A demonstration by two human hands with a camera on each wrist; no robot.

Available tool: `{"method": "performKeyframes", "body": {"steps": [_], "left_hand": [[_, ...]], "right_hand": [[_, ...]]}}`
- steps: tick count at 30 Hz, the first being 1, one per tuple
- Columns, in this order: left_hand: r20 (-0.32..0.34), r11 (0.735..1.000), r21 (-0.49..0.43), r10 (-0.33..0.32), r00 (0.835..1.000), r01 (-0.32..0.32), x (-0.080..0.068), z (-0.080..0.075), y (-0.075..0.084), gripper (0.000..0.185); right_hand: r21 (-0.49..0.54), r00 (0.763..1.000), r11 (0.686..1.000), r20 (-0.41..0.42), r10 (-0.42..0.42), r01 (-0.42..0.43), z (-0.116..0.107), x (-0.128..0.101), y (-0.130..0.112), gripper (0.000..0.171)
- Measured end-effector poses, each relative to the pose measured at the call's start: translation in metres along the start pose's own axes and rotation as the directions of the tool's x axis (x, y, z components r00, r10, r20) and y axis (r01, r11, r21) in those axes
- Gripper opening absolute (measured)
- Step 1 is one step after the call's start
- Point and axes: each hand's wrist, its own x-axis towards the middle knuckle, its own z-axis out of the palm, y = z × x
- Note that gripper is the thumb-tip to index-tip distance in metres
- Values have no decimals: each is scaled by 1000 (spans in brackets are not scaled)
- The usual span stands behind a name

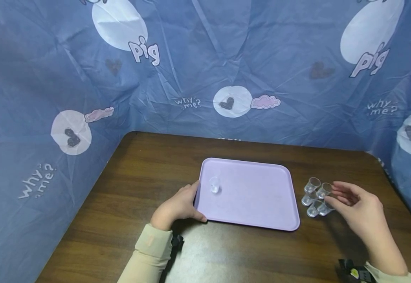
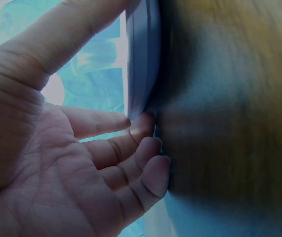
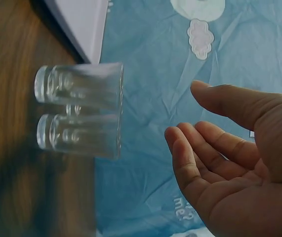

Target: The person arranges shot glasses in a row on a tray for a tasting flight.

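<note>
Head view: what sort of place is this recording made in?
Probably a makeshift tabletop recording booth, not a kitchen: a blue printed sheet walls in a brown wooden table on three sides, and only a lilac tray and small clear cups are laid out.

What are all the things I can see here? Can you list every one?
tray: one, lilac, middle of the table
cup on tray: one, clear, upright near the tray's left edge
cups: four, clear, clustered on the table right of the tray
table: one, dark brown wood
cloth: blue, printed with hearts, clouds and words, walling in the table at the back and sides
left hand: one, fingers straight, touching the tray's left edge
right hand: one, open, beside the four cups, holding nothing
</note>
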Motion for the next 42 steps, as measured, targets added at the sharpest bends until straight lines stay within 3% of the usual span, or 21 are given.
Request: {"method": "performKeyframes", "body": {"steps": [16, 29, 42], "left_hand": [[-8, 1000, 1, 5, 1000, -5, 1, 0, -1, 121], [-4, 1000, 9, 1, 1000, -1, 1, 1, -1, 120], [7, 1000, 20, -22, 1000, 22, 1, 0, 0, 122]], "right_hand": [[-41, 997, 996, 5, 73, -73, -19, -12, 26, 49], [-107, 992, 992, 105, 72, -61, -13, -16, 43, 50], [-228, 963, 968, 223, 153, -102, -5, -15, 55, 56]]}}
